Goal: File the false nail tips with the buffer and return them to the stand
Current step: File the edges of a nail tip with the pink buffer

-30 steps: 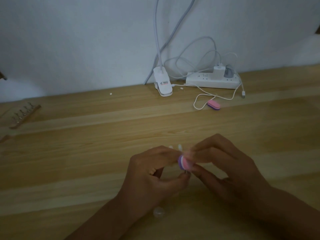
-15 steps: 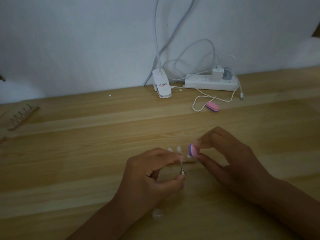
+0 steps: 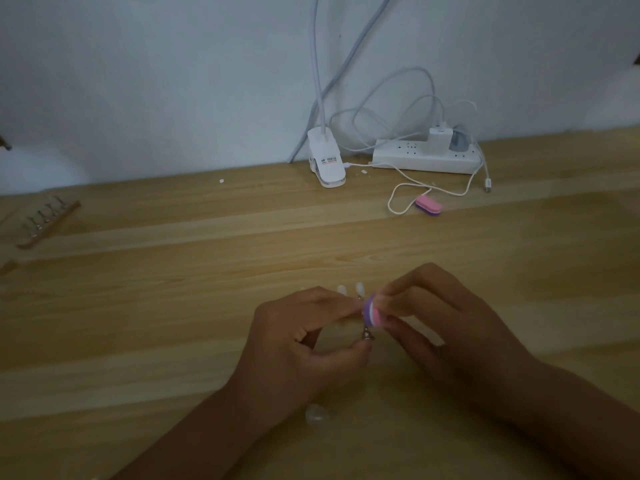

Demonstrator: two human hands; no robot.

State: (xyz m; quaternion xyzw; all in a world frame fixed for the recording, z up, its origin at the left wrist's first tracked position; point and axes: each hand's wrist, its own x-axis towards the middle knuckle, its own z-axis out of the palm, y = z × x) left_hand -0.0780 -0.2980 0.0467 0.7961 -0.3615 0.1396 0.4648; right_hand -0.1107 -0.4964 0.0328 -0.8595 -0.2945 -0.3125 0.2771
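- Head view: the left hand (image 3: 304,344) pinches a small metal nail tip holder (image 3: 367,336) between thumb and forefinger, above the wooden table (image 3: 173,306)
- The right hand (image 3: 446,327) clamps its fingertips on the pink-and-purple buffer (image 3: 371,313), which touches the holder's top
- The wooden stand (image 3: 46,221) lies at far left

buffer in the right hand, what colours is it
The buffer has purple, white and pink layers; head view.

Left grip (image 3: 304,344) pinches the metal holder (image 3: 367,336), fingers curled; right grip (image 3: 446,327) pinches the buffer (image 3: 372,312); forearms converge.
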